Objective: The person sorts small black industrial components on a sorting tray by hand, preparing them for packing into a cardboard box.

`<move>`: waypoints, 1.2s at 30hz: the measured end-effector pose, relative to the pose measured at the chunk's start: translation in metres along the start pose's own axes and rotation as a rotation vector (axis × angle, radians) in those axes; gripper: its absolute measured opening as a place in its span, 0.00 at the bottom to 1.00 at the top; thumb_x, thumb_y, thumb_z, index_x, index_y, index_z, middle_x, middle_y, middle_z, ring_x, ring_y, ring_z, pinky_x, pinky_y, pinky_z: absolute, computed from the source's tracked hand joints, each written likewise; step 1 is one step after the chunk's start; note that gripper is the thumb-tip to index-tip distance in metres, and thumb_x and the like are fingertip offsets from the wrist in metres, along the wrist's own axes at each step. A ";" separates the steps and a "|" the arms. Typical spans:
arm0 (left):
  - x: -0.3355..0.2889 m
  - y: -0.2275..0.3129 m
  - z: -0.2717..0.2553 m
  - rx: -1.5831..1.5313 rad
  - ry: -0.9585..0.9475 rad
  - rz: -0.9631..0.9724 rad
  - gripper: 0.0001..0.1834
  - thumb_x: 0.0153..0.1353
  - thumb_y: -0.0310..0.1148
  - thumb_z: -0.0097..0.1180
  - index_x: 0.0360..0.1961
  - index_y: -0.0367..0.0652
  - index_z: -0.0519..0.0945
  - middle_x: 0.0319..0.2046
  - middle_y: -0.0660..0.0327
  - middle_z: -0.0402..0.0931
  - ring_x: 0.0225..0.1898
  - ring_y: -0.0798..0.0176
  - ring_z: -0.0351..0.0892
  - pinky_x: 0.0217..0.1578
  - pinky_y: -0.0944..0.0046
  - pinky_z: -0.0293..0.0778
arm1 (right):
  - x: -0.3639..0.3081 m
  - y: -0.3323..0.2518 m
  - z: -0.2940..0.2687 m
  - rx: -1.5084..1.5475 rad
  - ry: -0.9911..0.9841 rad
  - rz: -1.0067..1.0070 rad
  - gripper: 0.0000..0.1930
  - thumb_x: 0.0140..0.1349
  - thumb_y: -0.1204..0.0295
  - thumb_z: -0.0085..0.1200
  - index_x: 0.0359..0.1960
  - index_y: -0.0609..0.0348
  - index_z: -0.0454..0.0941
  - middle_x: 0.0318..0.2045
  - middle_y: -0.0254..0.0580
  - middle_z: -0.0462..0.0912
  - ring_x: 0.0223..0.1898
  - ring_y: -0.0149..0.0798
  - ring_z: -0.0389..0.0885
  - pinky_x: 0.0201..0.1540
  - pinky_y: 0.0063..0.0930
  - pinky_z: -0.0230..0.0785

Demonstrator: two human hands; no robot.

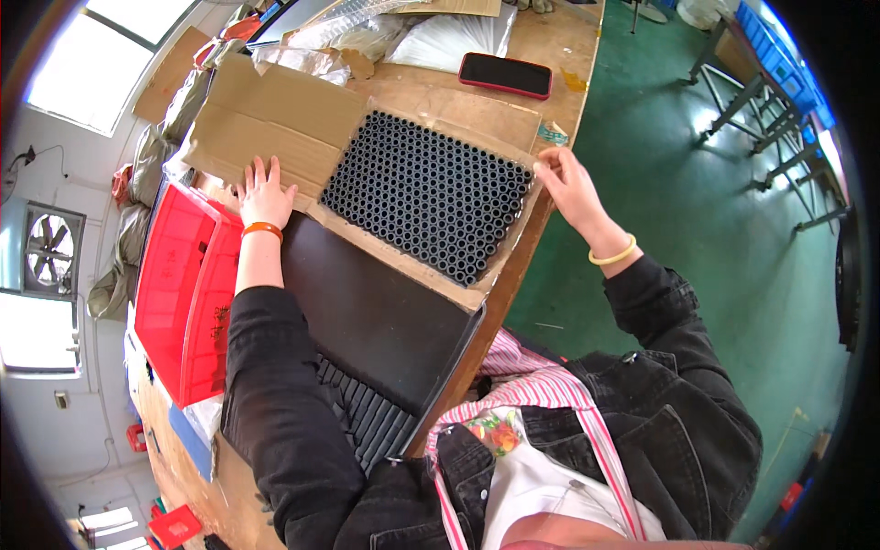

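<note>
Many short black tubes (426,188) stand on end, packed in a tight block with their round openings facing up. They sit on a cardboard sheet (394,246) with low edges, and a cardboard flap (275,119) lies folded out to the left. My left hand (264,194) rests on that flap, open, fingers spread. At the right corner of the block, my right hand (570,188) has its thumb and fingers pinched together by the cardboard edge; what they grip is too small to tell. Nearer me is a black tray (367,284) with black tubes (367,408) lying on their sides.
A red plastic bin (188,284) stands left of the tray. A phone (505,75) in a red case lies beyond the tubes, near clear plastic bags (449,41). The wooden table (573,46) ends at the right; past the green floor are blue crates (779,46) on a metal stand.
</note>
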State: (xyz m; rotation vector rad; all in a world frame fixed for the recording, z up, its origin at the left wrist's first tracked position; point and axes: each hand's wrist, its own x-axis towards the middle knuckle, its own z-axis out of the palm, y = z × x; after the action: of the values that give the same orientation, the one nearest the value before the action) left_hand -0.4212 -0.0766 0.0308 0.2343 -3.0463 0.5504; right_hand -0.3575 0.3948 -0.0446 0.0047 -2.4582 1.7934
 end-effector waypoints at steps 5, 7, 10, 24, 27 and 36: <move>-0.037 0.011 -0.049 0.056 0.284 0.176 0.37 0.61 0.45 0.56 0.69 0.49 0.61 0.71 0.55 0.52 0.73 0.51 0.49 0.69 0.46 0.50 | 0.037 -0.026 -0.005 -0.357 0.025 -0.295 0.15 0.65 0.61 0.53 0.40 0.62 0.78 0.36 0.49 0.82 0.40 0.49 0.81 0.44 0.36 0.72; -0.065 0.017 -0.066 0.087 0.503 0.246 0.32 0.59 0.39 0.59 0.65 0.47 0.67 0.66 0.56 0.61 0.69 0.51 0.56 0.67 0.48 0.55 | 0.053 -0.029 0.006 -0.382 -0.133 -0.213 0.17 0.65 0.59 0.52 0.40 0.62 0.79 0.37 0.51 0.82 0.41 0.50 0.81 0.44 0.38 0.72; -0.111 0.049 -0.072 -0.216 0.463 0.306 0.28 0.58 0.36 0.59 0.60 0.45 0.71 0.59 0.56 0.69 0.60 0.50 0.68 0.60 0.48 0.63 | 0.069 -0.020 0.011 -0.484 -0.301 -0.132 0.19 0.65 0.56 0.50 0.41 0.63 0.79 0.37 0.53 0.83 0.42 0.53 0.81 0.46 0.40 0.72; -0.217 0.148 -0.034 -1.927 -0.259 -0.504 0.27 0.62 0.34 0.61 0.56 0.34 0.62 0.42 0.53 0.73 0.35 0.64 0.80 0.32 0.66 0.79 | 0.047 -0.094 0.054 -0.738 -0.157 -0.530 0.33 0.63 0.49 0.53 0.59 0.63 0.66 0.55 0.61 0.71 0.59 0.62 0.68 0.60 0.48 0.64; -0.227 0.160 -0.043 -2.053 -0.478 -0.553 0.25 0.64 0.39 0.58 0.52 0.33 0.63 0.39 0.50 0.75 0.29 0.57 0.83 0.26 0.63 0.81 | 0.071 -0.101 0.054 -0.826 -0.290 -0.283 0.34 0.61 0.46 0.54 0.58 0.63 0.69 0.54 0.59 0.75 0.57 0.58 0.72 0.58 0.47 0.66; -0.197 0.175 -0.030 -1.832 -0.510 -0.300 0.13 0.66 0.34 0.48 0.31 0.36 0.78 0.20 0.60 0.76 0.18 0.65 0.74 0.19 0.68 0.70 | 0.163 0.058 0.075 0.205 -0.707 -0.417 0.19 0.71 0.69 0.43 0.62 0.54 0.70 0.59 0.41 0.75 0.60 0.42 0.71 0.64 0.35 0.62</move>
State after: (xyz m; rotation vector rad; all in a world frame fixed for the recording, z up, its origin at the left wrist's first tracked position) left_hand -0.2531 0.1237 -0.0144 0.6576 -2.3636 -2.3316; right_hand -0.5289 0.3503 -0.1096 1.2586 -2.3520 2.0555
